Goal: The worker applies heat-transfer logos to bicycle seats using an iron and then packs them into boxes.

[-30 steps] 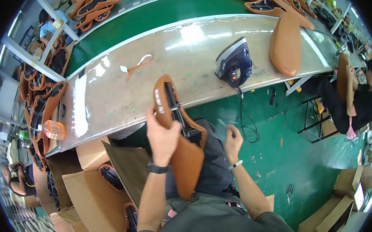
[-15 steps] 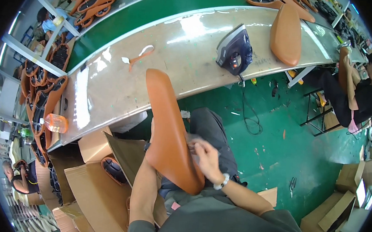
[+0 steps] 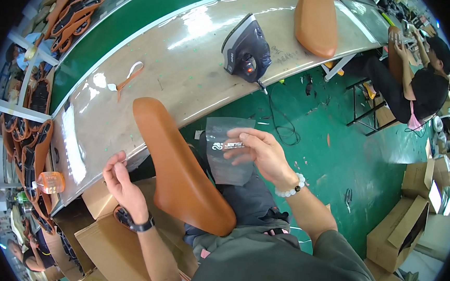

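A long brown padded seat (image 3: 181,163) lies across my lap, its smooth cover facing up and its narrow end by the bench edge. Neither hand grips it. To its right, my right hand (image 3: 265,156) pinches a clear plastic bag (image 3: 228,172) with white print; some fingers show through the film. My left hand (image 3: 126,188) is raised left of the seat, apart from it, its fingers curled and close together. What those fingers hold, if anything, is too small to make out.
On the bench (image 3: 187,80) stand a dark iron (image 3: 247,50) with a lit lamp, another brown seat (image 3: 316,27) and a thin strap (image 3: 127,80). An orange bottle (image 3: 51,182) stands at its left end. Cardboard boxes (image 3: 116,242) sit at my left. A co-worker (image 3: 422,76) sits at the right.
My left hand has come away from the seat to the left. My right hand has moved up and right, and the clear bag now hangs spread out. The view has shifted.
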The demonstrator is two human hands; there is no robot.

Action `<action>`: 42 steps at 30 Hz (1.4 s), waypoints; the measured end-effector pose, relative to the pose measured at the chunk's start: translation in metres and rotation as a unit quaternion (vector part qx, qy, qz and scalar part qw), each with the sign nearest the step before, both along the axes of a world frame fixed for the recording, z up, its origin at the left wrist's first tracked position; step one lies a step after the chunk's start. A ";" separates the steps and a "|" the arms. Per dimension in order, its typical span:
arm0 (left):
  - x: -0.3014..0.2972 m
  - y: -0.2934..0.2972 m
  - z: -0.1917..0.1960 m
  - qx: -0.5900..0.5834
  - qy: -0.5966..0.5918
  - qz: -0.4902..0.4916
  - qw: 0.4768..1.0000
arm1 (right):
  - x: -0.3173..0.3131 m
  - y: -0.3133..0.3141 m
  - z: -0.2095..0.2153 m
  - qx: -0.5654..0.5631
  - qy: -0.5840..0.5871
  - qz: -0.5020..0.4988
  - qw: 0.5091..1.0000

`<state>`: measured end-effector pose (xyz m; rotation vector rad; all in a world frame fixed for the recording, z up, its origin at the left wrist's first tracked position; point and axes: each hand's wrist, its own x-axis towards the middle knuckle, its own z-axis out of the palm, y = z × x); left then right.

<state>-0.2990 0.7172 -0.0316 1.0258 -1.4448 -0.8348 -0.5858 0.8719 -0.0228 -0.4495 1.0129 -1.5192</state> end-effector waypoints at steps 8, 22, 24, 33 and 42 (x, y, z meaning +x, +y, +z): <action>-0.104 0.064 0.042 0.259 -0.168 -0.394 0.866 | -0.007 -0.011 0.009 -0.086 0.006 0.023 0.996; -0.033 0.043 0.037 0.074 -0.111 -0.133 0.982 | -0.345 -0.210 -0.107 0.121 0.666 -0.268 0.685; -0.019 0.029 0.031 0.046 -0.109 -0.060 0.991 | -0.352 -0.235 -0.114 0.152 0.664 -0.239 0.692; 0.108 -0.003 -0.014 0.099 -0.069 0.217 0.969 | -0.329 -0.157 -0.098 0.175 0.818 0.036 0.547; 0.125 -0.109 -0.049 0.079 -0.210 0.142 0.964 | -0.319 -0.138 -0.087 -0.022 0.717 -0.231 0.657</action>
